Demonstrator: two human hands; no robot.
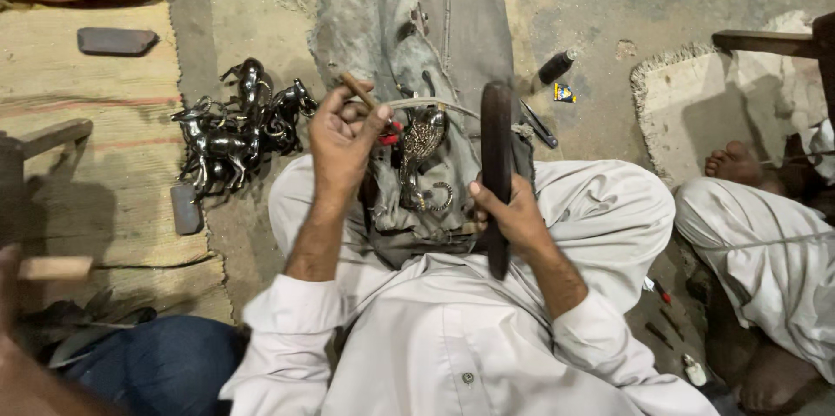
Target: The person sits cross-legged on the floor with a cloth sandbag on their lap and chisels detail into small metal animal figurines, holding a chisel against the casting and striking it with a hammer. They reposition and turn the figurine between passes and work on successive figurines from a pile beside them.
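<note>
I sit cross-legged in white clothes with a grey cloth (383, 25) laid over a block in front of me. My left hand (344, 142) grips a small wooden-handled tool (358, 90), its tip against a shiny metal animal figurine (422, 151) that lies on the cloth. My right hand (513, 212) holds a long dark wooden mallet-like stick (497, 164) upright, just right of the figurine.
A pile of finished dark shiny animal figurines (239, 125) lies on a woven mat (87, 120) at left. A black bottle (557, 66) and small tools lie on the floor beyond. Another person's foot (735, 162) and white-clad leg are at right; blue-clad knee at lower left.
</note>
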